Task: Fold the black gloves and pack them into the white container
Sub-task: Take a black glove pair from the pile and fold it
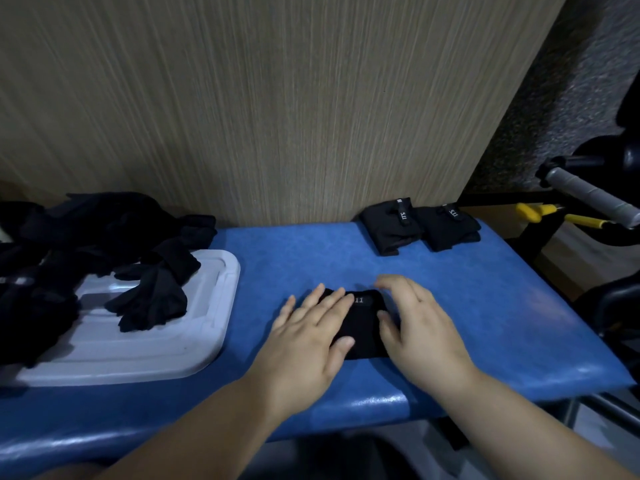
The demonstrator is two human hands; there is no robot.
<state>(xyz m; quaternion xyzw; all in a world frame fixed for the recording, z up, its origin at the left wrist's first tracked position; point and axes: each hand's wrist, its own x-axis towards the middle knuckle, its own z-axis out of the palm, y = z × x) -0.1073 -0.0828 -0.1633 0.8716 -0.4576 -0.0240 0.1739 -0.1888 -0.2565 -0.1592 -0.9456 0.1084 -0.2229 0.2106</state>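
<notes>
Black glove (363,327) on the near desk (485,306) is being pressed flat. The left hand (308,341) is lying on it with straight fingers, and the right hand (422,327) is resting loosely arched on its right edge, gripping nothing. Two folded gloves (391,225) are sitting far right. Unfolded gloves (104,237) are sprawling over the white container (194,348) at left, so most folding and all packing seem left.
</notes>
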